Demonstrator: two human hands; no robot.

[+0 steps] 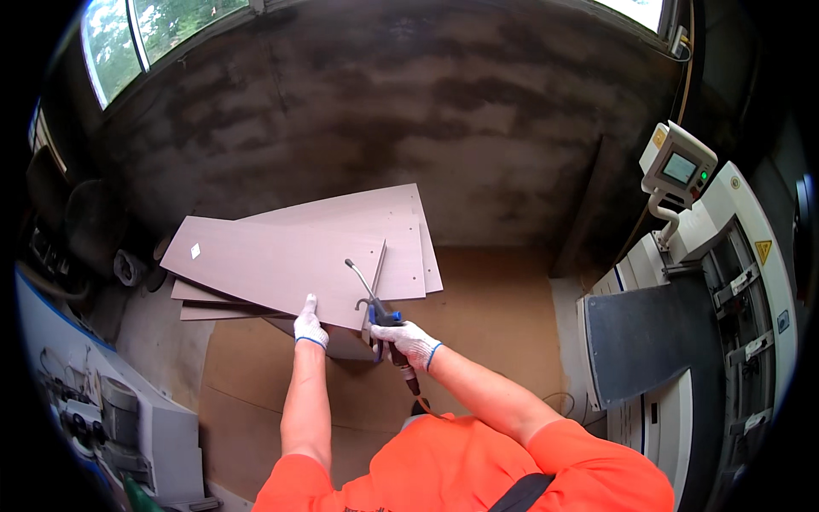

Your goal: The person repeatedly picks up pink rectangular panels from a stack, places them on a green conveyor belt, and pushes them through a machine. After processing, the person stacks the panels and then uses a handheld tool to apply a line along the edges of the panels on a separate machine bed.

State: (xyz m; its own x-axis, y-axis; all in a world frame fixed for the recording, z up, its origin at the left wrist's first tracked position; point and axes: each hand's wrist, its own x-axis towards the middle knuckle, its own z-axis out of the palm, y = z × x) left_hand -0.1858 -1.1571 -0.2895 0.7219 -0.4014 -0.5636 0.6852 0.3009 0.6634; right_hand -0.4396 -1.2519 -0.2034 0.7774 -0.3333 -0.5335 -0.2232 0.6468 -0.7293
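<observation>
A stack of brown laminate panels [281, 260] lies fanned out in front of me. My left hand [309, 324], in a white knit glove, rests on the near edge of the top panel. My right hand [408, 341], gloved too, grips a blue air blow gun [381, 317] with a long thin metal nozzle [360, 277]. The nozzle tip sits just above the top panel. A dark hose runs down from the gun toward my orange shirt.
The panels rest on a grey stand [337, 341] over a brown board floor [486, 316]. A white machine [708, 282] with a small screen panel [678, 166] and a dark table stands at the right. Grey equipment [128, 418] lines the left. A dark stained wall [384, 111] is behind.
</observation>
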